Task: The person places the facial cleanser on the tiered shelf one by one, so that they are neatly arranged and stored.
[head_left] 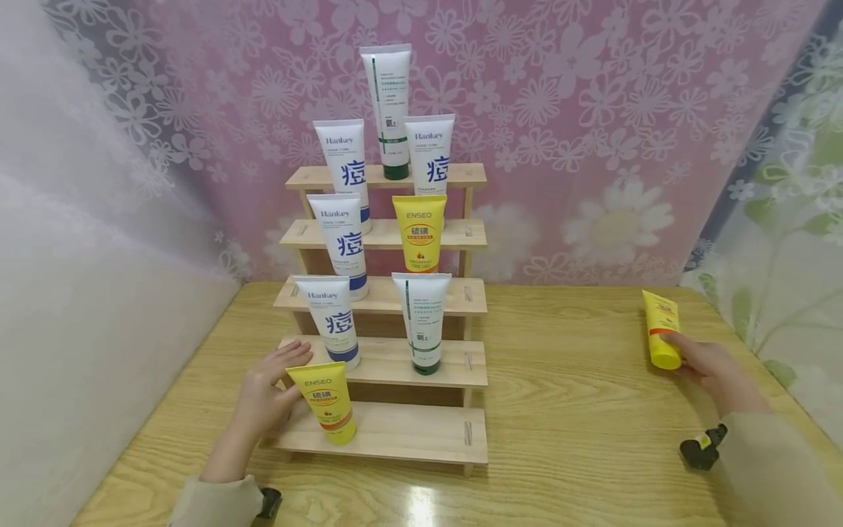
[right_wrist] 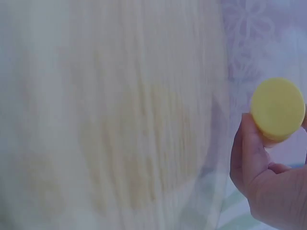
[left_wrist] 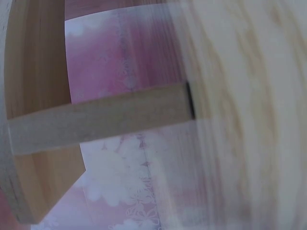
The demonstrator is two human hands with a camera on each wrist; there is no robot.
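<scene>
My right hand [head_left: 707, 366] grips a yellow squeeze tube [head_left: 661, 326] near its cap, out at the right side of the table. In the right wrist view the round yellow cap [right_wrist: 277, 108] faces the camera, with the fingers [right_wrist: 252, 148] around it. My left hand [head_left: 266, 388] rests at the left edge of a stepped wooden stand [head_left: 421, 432], fingers extended by the second step. Its thumb passes partly behind another yellow tube [head_left: 326, 402] that stands on the lowest step.
Higher steps hold white-and-blue tubes [head_left: 332, 318], white-and-green tubes [head_left: 424, 318] and a yellow tube [head_left: 420, 230], all upright. The wooden table [head_left: 560, 410] extends right of the stand. A pink floral backdrop [head_left: 560, 146] hangs behind; a pale panel [head_left: 99, 256] borders the left.
</scene>
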